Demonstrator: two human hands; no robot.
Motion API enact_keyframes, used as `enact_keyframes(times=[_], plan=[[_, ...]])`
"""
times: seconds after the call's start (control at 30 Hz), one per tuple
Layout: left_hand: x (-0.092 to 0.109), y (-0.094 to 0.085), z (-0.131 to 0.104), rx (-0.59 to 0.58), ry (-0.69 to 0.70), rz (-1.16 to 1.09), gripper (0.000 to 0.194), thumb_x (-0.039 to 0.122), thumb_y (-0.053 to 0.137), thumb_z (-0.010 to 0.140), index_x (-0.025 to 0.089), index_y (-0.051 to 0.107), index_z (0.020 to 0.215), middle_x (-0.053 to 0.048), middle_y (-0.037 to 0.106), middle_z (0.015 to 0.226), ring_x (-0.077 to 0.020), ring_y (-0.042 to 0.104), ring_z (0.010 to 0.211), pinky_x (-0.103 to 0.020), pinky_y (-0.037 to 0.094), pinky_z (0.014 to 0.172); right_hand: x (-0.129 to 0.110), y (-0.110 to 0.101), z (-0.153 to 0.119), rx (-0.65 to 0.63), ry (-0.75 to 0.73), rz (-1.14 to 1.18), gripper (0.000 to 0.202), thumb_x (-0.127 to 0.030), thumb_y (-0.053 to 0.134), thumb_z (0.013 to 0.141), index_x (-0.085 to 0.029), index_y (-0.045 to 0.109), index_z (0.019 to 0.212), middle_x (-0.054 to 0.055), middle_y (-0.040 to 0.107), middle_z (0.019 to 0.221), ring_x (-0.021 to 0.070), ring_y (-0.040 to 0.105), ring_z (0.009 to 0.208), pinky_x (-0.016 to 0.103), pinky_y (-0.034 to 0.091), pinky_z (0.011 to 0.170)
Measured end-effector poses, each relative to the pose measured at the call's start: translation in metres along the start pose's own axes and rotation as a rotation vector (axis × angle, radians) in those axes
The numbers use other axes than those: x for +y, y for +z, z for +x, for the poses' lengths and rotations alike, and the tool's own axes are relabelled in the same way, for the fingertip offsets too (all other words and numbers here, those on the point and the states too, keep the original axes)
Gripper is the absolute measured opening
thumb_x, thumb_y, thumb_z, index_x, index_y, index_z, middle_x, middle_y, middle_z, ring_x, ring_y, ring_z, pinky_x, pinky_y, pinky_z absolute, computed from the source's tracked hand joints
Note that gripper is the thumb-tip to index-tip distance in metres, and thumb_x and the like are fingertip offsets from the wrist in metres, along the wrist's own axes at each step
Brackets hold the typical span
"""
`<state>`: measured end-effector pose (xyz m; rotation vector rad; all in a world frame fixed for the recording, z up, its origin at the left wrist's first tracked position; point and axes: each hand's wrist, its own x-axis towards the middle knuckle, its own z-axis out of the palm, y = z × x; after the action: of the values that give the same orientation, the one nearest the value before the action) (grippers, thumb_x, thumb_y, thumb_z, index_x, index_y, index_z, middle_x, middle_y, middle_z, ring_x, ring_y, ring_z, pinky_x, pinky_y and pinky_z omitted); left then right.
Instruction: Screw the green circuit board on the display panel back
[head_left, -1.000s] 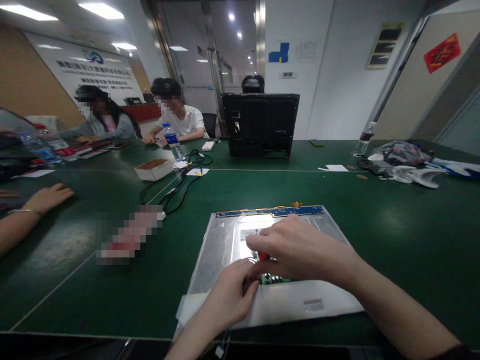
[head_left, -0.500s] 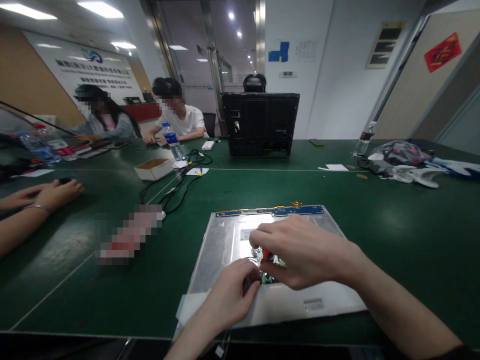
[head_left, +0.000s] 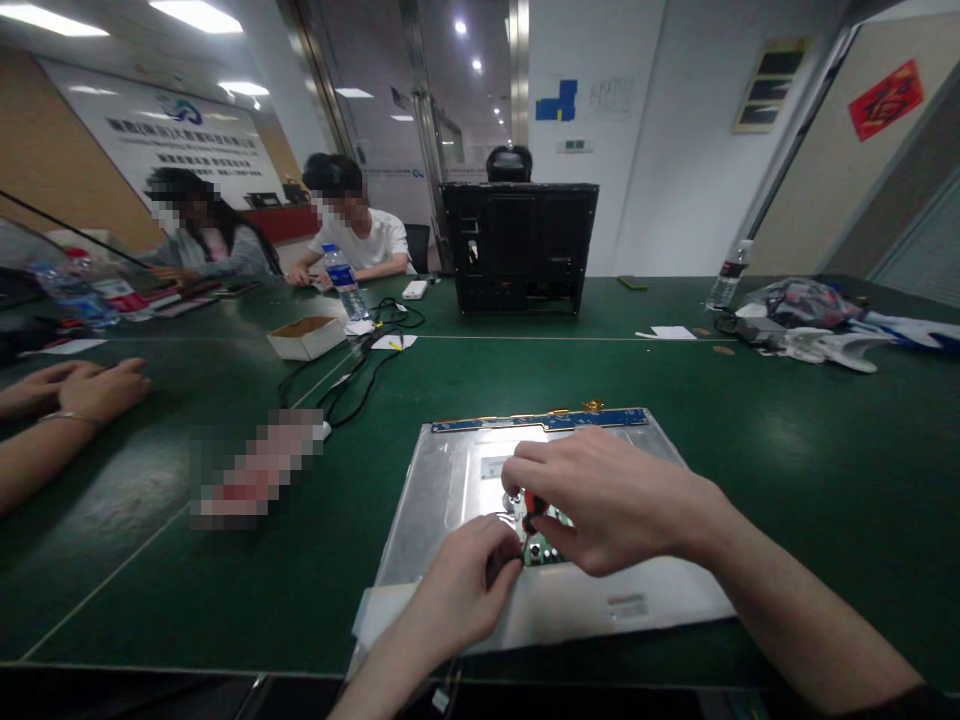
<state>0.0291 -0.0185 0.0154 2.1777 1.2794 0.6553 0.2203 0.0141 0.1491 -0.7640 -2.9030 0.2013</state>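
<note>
A metal-backed display panel (head_left: pixel 427 530) lies on the green table in front of me. Along its far edge runs a blue circuit strip (head_left: pixel 517 424), and a small green circuit board (head_left: pixel 553 550) sits at its middle. My right hand (head_left: pixel 600 500) is closed on a red and black screwdriver (head_left: pixel 532 508) that points down at the board's left part. Beside the tip, at the left edge of the board, my left hand (head_left: pixel 476 570) has its fingers pinched together. Whatever they may hold is hidden.
Left of the panel lie black cables (head_left: pixel 360 385) and an open box (head_left: pixel 306 338). A black monitor housing (head_left: pixel 521 245) stands at the back. A bottle (head_left: pixel 727 278) and plastic bags (head_left: pixel 799 305) are at the right. Another person's hands (head_left: pixel 97 390) rest at the left.
The screwdriver in my right hand shows more of its handle and shaft, with the fingers slightly shifted. My left hand stays in place. The other person's hands at left have moved slightly left.
</note>
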Motion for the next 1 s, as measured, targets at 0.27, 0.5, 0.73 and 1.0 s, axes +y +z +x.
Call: enact_keyframes(times=[0.27, 0.5, 0.73, 1.0], plan=[[-0.0010, 0.0005, -0.0001, -0.003, 0.001, -0.004, 0.008, 0.013, 0.050, 0.076, 0.018, 0.055, 0.078, -0.002, 0.059, 0.076, -0.0182, 0.054, 0.071, -0.027, 0.038, 0.062, -0.0011, 0.0006, 0.0035, -0.001, 0.015, -0.048, 0.009, -0.025, 0.052, 0.089, -0.018, 0.055, 0.086, 0.002, 0.064, 0.078, 0.0125, 0.051, 0.063, 0.028, 0.023, 0.052], [0.0002, -0.0002, 0.0003, -0.020, -0.001, -0.012, 0.008, 0.012, 0.050, 0.077, 0.018, 0.055, 0.077, -0.003, 0.060, 0.078, -0.0186, 0.054, 0.072, -0.027, 0.038, 0.063, -0.0018, 0.0003, 0.0010, 0.003, -0.028, 0.009, 0.025, -0.021, 0.055, 0.082, -0.017, 0.052, 0.106, 0.006, 0.063, 0.097, 0.0136, 0.050, 0.068, 0.027, 0.025, 0.051], [-0.0009, 0.0009, -0.0012, -0.002, 0.013, -0.003, 0.011, 0.009, 0.050, 0.076, 0.018, 0.055, 0.080, -0.002, 0.060, 0.079, -0.0188, 0.055, 0.073, -0.027, 0.038, 0.064, 0.0008, 0.0048, 0.0059, 0.036, 0.003, -0.087, 0.011, -0.029, 0.054, 0.089, -0.018, 0.055, 0.088, 0.001, 0.064, 0.076, 0.0121, 0.049, 0.061, 0.028, 0.022, 0.051], [-0.0036, 0.0037, -0.0013, -0.003, 0.015, -0.026, 0.007, 0.011, 0.050, 0.077, 0.018, 0.054, 0.078, -0.002, 0.059, 0.078, -0.0185, 0.054, 0.072, -0.027, 0.037, 0.063, -0.0012, 0.0012, 0.0025, 0.023, -0.040, 0.003, 0.015, -0.020, 0.052, 0.083, -0.016, 0.053, 0.097, 0.004, 0.065, 0.090, 0.0137, 0.053, 0.068, 0.027, 0.026, 0.051]])
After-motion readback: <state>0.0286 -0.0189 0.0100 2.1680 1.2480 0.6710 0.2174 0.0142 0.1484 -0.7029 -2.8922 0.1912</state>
